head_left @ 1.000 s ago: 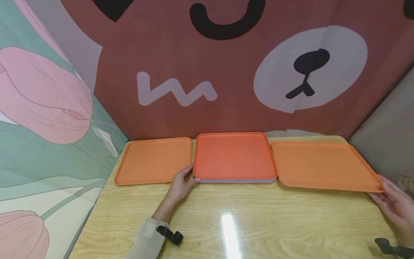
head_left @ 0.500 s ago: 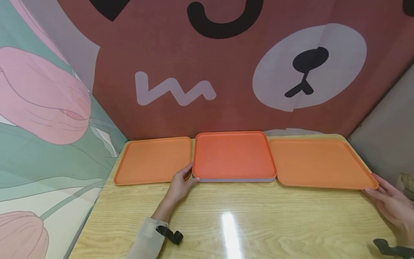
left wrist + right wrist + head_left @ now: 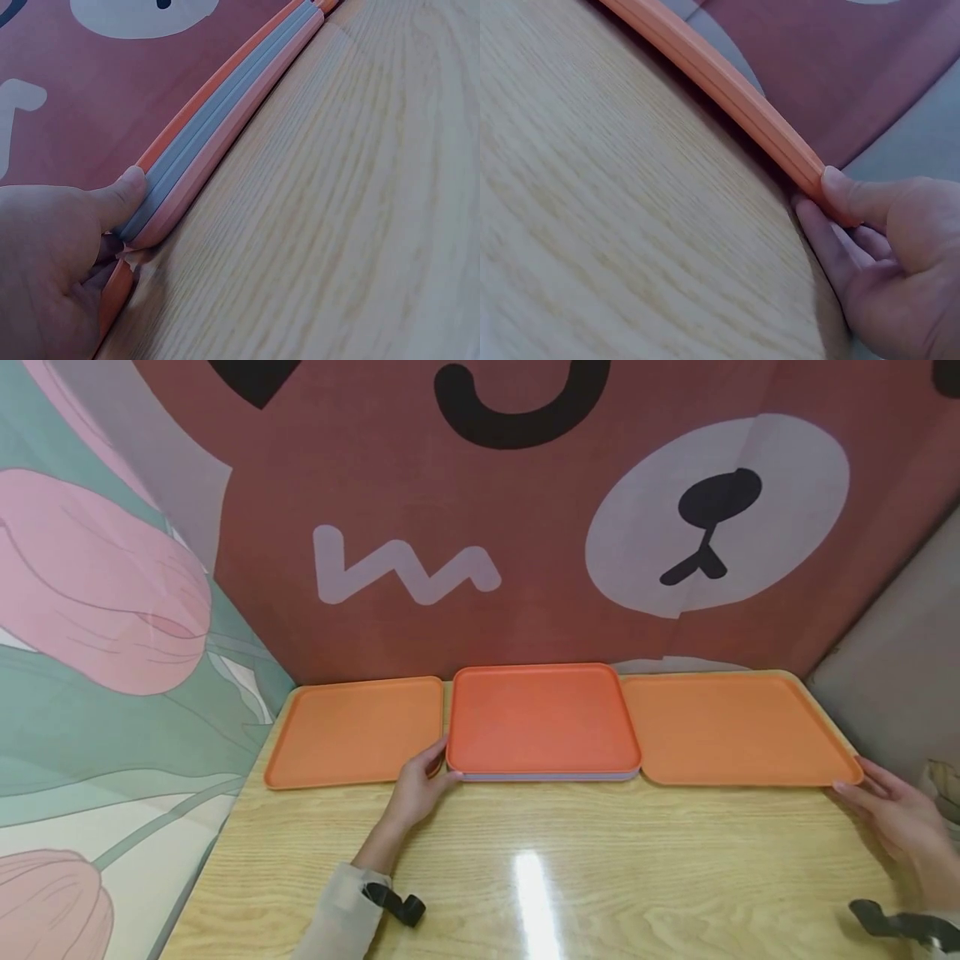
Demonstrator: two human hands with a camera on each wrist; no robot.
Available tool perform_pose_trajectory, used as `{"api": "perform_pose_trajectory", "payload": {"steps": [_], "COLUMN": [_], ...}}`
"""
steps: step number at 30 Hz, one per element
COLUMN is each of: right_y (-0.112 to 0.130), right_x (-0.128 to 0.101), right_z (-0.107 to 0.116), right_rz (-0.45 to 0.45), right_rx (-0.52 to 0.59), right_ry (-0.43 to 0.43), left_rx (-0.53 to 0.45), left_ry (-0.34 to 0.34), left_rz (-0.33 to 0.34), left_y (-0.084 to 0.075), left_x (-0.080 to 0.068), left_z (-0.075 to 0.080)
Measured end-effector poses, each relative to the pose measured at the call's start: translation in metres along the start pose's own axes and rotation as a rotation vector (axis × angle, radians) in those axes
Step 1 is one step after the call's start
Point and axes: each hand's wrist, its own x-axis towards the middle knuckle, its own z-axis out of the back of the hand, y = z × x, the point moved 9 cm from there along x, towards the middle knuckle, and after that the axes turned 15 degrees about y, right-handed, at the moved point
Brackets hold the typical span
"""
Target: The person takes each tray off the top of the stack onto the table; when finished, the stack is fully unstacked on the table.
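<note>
Three groups of trays line the back of the table in the head view. My left hand [image 3: 416,789] grips the front left corner of the middle stack, thumb on its front edge. A red-orange tray [image 3: 543,718] tops that stack; the left wrist view shows grey trays [image 3: 202,124] and a pink tray [image 3: 225,150] beneath it. At the right, my right hand [image 3: 900,814] pinches the front right corner of an orange tray [image 3: 738,727]. In the right wrist view its thumb lies on the tray's edge [image 3: 735,105] and its fingers reach underneath, just above the tabletop.
Another orange tray [image 3: 356,731] lies left of the middle stack, close beside my left hand. The wooden table [image 3: 600,868] ends at a brown printed backdrop [image 3: 540,627]. A grey wall surface [image 3: 900,668] rises along the right side.
My right hand has moved left and slightly back, bringing the right tray's front right corner lower and farther in, squarer to the middle stack. My left hand has stayed at the stack.
</note>
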Motion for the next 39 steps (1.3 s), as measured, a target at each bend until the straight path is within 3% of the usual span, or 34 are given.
{"api": "perform_pose_trajectory", "payload": {"steps": [2, 7, 10, 19, 26, 28, 31, 35, 39], "right_y": [0.001, 0.006, 0.007, 0.013, 0.038, 0.045, 0.056, 0.067, 0.071], "right_x": [0.002, 0.002, 0.0, -0.005, -0.01, -0.01, -0.005, 0.005, 0.014], "right_z": [0.002, 0.012, 0.016, 0.006, -0.013, -0.024, -0.045, -0.082, -0.114], "right_rz": [-0.032, -0.216, -0.306, -0.206, -0.231, -0.212, -0.085, 0.144, 0.229], "right_rx": [-0.07, -0.515, -0.681, -0.647, -0.765, -0.764, -0.697, -0.505, -0.424], "right_ry": [-0.032, -0.149, -0.221, -0.232, -0.358, -0.358, -0.283, -0.082, 0.047], "left_rx": [0.008, 0.01, 0.005, -0.005, 0.017, 0.024, 0.029, 0.024, 0.018], "left_ry": [-0.001, -0.001, 0.0, 0.0, 0.007, 0.005, -0.003, -0.004, 0.006], "left_rz": [-0.011, 0.002, 0.007, 0.004, -0.004, -0.015, -0.029, -0.021, -0.009], "left_y": [-0.001, 0.0, 0.001, 0.001, 0.001, 0.0, -0.002, -0.001, 0.0], "left_x": [0.0, 0.0, 0.0, 0.0, 0.0, -0.001, -0.001, -0.001, 0.0], "left_z": [0.0, 0.0, -0.001, -0.001, -0.001, 0.0, 0.0, 0.001, -0.001]}}
